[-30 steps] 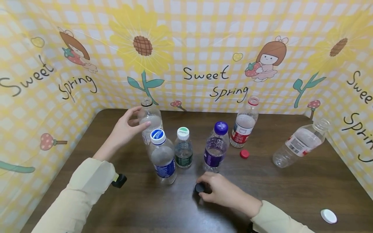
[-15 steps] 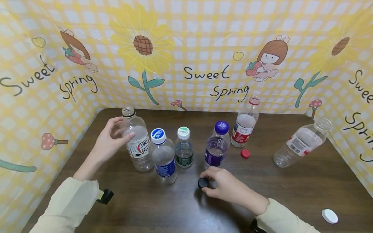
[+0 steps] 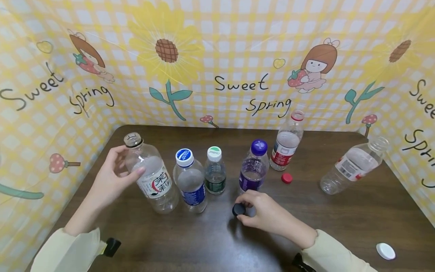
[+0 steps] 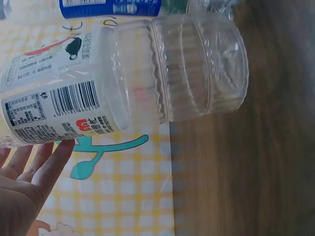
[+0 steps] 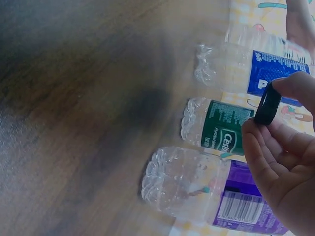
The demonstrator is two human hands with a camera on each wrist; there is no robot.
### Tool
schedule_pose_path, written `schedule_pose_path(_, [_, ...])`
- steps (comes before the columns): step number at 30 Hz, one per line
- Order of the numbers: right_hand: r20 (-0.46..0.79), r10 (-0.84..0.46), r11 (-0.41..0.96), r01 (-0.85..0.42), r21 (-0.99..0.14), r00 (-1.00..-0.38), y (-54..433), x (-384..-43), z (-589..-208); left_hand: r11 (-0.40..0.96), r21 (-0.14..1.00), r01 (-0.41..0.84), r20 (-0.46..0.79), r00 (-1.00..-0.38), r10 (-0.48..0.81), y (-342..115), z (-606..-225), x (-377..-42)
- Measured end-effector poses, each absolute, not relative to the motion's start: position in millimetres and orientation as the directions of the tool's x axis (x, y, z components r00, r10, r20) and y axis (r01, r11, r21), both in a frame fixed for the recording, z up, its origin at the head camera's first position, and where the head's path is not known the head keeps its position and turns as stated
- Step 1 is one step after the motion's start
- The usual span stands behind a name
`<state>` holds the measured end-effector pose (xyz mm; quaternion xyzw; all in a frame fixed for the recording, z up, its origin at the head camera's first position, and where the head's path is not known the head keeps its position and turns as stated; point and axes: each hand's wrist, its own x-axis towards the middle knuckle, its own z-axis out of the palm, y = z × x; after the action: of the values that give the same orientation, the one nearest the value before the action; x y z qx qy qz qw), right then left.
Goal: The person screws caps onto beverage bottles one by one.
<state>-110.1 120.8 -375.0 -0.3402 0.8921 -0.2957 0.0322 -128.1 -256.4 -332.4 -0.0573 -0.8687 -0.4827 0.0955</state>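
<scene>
My left hand [image 3: 113, 175] grips the upper part of a clear plastic bottle [image 3: 154, 183] with a white label and a black ring at its uncapped neck. The bottle leans toward that hand. In the left wrist view its ridged lower half [image 4: 162, 73] shows, with fingers [image 4: 54, 162] against the label. My right hand [image 3: 263, 211] pinches a black bottle cap [image 3: 239, 209] between thumb and fingers, over the table in front of the purple-capped bottle [image 3: 253, 170]. The right wrist view shows the cap [image 5: 268, 104] edge-on, held above the table.
A blue-and-white-capped bottle [image 3: 192, 185] and a smaller green-labelled bottle [image 3: 215, 173] stand mid-table. Behind is an uncapped red-labelled bottle [image 3: 285, 145], a red cap [image 3: 287, 178] before it. An uncapped bottle [image 3: 353, 166] stands at right; a white cap [image 3: 385, 251] lies front right.
My left hand has brought the white-labelled bottle left and nearer, from behind the blue-labelled bottle to beside it, tilting it. My right hand has shifted slightly right and away with the black cap.
</scene>
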Motion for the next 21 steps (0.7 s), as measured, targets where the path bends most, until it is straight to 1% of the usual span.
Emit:
schedule_pose_path(4, [0.144,-0.62,0.594,-0.581,-0.557,-0.771,123,-111,-371,0.508,0.826,0.243,0.27,-0.963,0.022,-260,-337,-108])
schedule_pose_path(7, [0.146,-0.613,0.598,-0.577,-0.557,-0.777,125,-111,-368,0.462,0.841,0.281,0.299,-0.954,0.037,-259,-339,-94])
schedule_pose_path(11, [0.162,-0.609,0.598,-0.583,-0.549,-0.777,127,-110,-362,0.483,0.812,0.327,0.345,-0.937,0.054,-253,-337,-79])
schedule_pose_path(13, [0.168,-0.603,0.595,-0.58,-0.556,-0.78,128,-109,-357,0.514,0.775,0.367,0.387,-0.919,0.073,-249,-335,-73])
schedule_pose_path(15, [0.184,-0.598,0.589,-0.583,-0.56,-0.78,130,-107,-351,0.496,0.757,0.425,0.434,-0.895,0.104,-243,-334,-69])
schedule_pose_path(18, [0.219,-0.593,0.576,-0.599,-0.556,-0.775,134,-102,-338,0.427,0.736,0.526,0.506,-0.846,0.168,-233,-333,-65])
schedule_pose_path(21, [0.255,-0.597,0.56,-0.622,-0.547,-0.761,139,-98,-324,0.351,0.724,0.594,0.549,-0.804,0.228,-221,-332,-64])
